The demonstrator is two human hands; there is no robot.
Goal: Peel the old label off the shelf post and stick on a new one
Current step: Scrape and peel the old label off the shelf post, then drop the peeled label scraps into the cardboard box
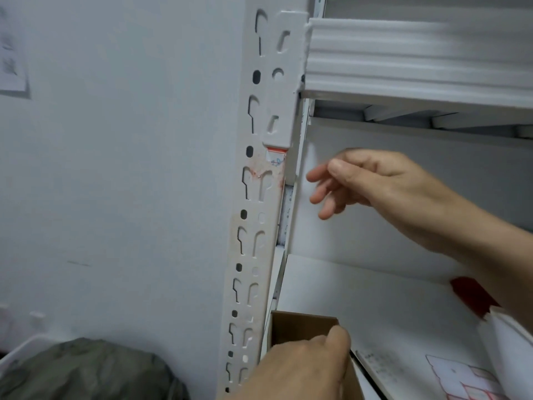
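Head view shows torn red-edged label on stained shelf post.

Label on shelf post, right hand just right, box below

Readable text: none, anywhere in view.
Post: the shelf post carries a torn label remnant, white with a red strip along its top and a blue handwritten scrawl, too little to read.
Wall: a paper sheet at upper left shows dark printed lines, blurred beyond reading.
Lower right: a white box bears small grey print and a pink-red outlined graphic; no word legible.
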